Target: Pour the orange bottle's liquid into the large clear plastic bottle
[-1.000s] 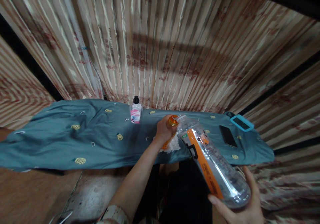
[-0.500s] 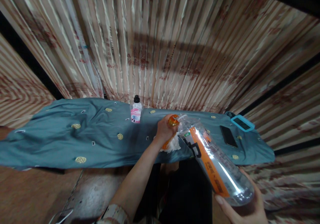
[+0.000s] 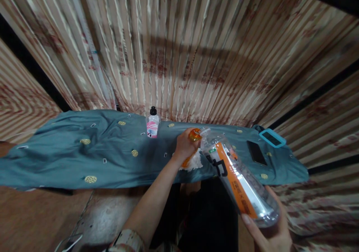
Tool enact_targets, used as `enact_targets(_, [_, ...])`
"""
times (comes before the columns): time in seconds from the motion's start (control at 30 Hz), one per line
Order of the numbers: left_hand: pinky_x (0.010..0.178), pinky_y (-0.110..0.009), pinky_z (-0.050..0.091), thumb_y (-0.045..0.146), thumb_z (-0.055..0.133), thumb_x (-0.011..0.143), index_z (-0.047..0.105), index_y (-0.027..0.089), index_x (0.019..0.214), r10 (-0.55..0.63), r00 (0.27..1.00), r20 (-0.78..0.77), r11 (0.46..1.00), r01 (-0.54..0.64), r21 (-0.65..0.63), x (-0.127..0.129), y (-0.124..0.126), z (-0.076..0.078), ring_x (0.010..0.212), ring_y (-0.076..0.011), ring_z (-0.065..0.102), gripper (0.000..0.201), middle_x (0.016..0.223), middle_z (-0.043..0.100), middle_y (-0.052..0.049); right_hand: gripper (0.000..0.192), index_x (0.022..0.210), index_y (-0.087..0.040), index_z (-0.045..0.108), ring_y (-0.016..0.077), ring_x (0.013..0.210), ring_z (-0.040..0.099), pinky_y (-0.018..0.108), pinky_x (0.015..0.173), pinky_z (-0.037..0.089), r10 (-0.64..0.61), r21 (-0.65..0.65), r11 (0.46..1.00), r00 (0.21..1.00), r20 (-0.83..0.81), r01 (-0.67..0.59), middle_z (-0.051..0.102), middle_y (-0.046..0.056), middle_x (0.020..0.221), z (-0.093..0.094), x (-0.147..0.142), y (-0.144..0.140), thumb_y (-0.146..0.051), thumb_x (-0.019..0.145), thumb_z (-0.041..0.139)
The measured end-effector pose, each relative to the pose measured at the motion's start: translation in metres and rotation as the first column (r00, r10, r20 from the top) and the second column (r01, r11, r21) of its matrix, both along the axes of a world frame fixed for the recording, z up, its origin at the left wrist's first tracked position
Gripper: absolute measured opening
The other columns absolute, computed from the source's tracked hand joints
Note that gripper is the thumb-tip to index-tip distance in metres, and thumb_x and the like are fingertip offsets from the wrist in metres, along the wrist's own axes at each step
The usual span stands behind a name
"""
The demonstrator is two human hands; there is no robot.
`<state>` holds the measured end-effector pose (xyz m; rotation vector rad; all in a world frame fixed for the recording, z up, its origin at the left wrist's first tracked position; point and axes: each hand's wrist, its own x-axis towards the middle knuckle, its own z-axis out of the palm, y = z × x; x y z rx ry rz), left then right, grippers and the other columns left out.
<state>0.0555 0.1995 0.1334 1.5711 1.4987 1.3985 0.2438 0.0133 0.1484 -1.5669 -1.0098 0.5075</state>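
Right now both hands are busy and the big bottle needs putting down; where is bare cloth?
The widest free patch of the teal cloth lies left of the small pink-labelled bottle. A narrower gap sits between that bottle and the left hand. Right of the large clear bottle, the black phone and blue-cased phone crowd it.

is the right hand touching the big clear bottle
Touching. The head view shows the right hand cupped under the base of the clear bottle, fingers wrapped against it with no gap.
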Motion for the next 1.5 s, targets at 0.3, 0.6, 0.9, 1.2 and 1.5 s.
enact_targets(0.3, [0.087, -0.03, 0.054, 0.016, 0.076, 0.07, 0.069, 0.021, 0.101, -0.007, 1.0, -0.008, 1.0, 0.007, -0.008, 0.0, -0.002, 0.005, 0.095, -0.0212, 0.071, 0.032, 0.101, 0.076, -0.004, 0.109, 0.146, -0.019, 0.039, 0.0343, 0.125, 0.05, 0.056, 0.109, 0.038, 0.001, -0.013, 1.0, 0.997, 0.075, 0.0, 0.051, 0.013, 0.138, -0.006, 0.003, 0.0, -0.056, 0.053, 0.082])
enact_targets(0.6, [0.086, -0.029, 0.054, 0.021, 0.078, 0.072, 0.068, 0.019, 0.102, -0.029, 0.999, 0.041, 0.999, 0.028, 0.019, -0.001, 0.001, -0.002, 0.092, -0.019, 0.071, 0.032, 0.101, 0.076, -0.003, 0.105, 0.137, -0.014, 0.047, 0.0346, 0.117, 0.056, 0.055, 0.103, 0.043, -0.06, 0.005, 0.998, 0.993, 0.104, 0.059, 0.056, 0.017, 0.131, -0.002, 0.001, 0.001, -0.054, 0.048, 0.084])
enact_targets(0.9, [0.086, -0.028, 0.053, 0.018, 0.073, 0.073, 0.067, 0.021, 0.104, -0.044, 0.999, 0.009, 0.998, 0.044, 0.041, -0.002, 0.001, -0.004, 0.091, -0.0182, 0.07, 0.031, 0.101, 0.076, -0.002, 0.101, 0.136, -0.015, 0.046, 0.0319, 0.115, 0.057, 0.052, 0.101, 0.045, -0.053, 0.082, 0.996, 0.986, 0.157, 0.04, 0.056, 0.015, 0.128, -0.003, -0.001, 0.001, -0.054, 0.05, 0.084])
enact_targets(1.2, [0.084, -0.029, 0.054, 0.025, 0.074, 0.075, 0.068, 0.019, 0.103, -0.051, 0.998, 0.032, 0.993, 0.047, 0.111, -0.002, 0.006, -0.013, 0.089, -0.0185, 0.07, 0.03, 0.1, 0.076, -0.004, 0.103, 0.138, -0.015, 0.046, 0.032, 0.114, 0.055, 0.058, 0.106, 0.038, -0.076, 0.112, 0.992, 0.99, 0.12, 0.062, 0.053, 0.016, 0.129, 0.0, -0.011, -0.003, -0.051, 0.05, 0.085])
enact_targets(1.5, [0.083, -0.027, 0.054, 0.027, 0.074, 0.076, 0.067, 0.02, 0.105, -0.046, 0.999, 0.022, 0.995, 0.044, 0.089, -0.002, 0.006, -0.014, 0.089, -0.0186, 0.071, 0.031, 0.1, 0.076, -0.004, 0.1, 0.139, -0.017, 0.046, 0.0263, 0.106, 0.057, 0.043, 0.094, 0.048, -0.078, 0.145, 0.988, 0.978, 0.192, 0.05, 0.056, 0.012, 0.123, 0.002, -0.012, -0.005, -0.051, 0.054, 0.085])
